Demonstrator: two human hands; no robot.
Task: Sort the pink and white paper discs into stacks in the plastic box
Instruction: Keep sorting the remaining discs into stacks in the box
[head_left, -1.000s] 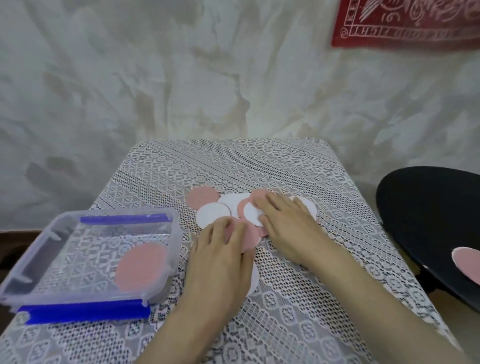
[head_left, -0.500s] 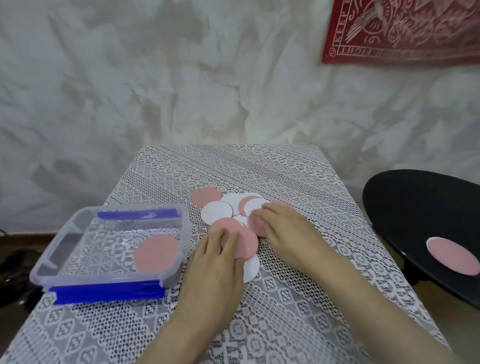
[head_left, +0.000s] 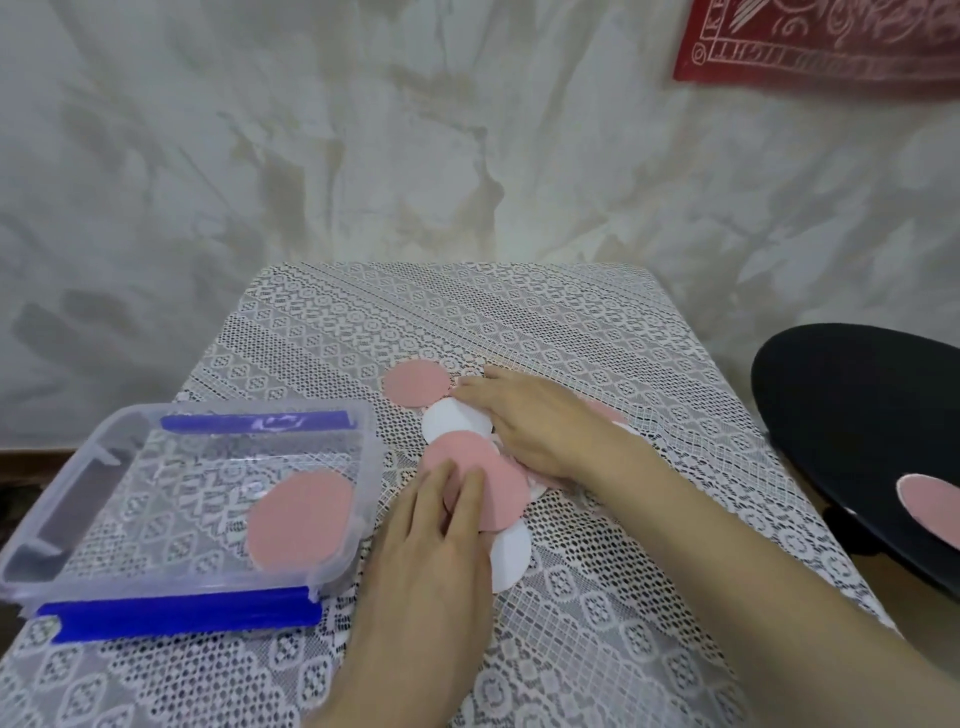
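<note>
Left hand (head_left: 431, 545) on pink disc (head_left: 501, 486), right hand (head_left: 540, 421) over disc pile (head_left: 452, 423), fingers (head_left: 435, 491) of both flat, released

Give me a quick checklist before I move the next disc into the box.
1. Plastic box open, no lid on: ok.
2. Pink stack started: ok, one pink disc in box.
3. White stack started: not ok, none in box.
4. Left hand flat on top pink disc: ok.
5. Only one disc under those fingers: cannot tell, discs overlap.
6. Stray pink disc on black stool: not ok.
</note>
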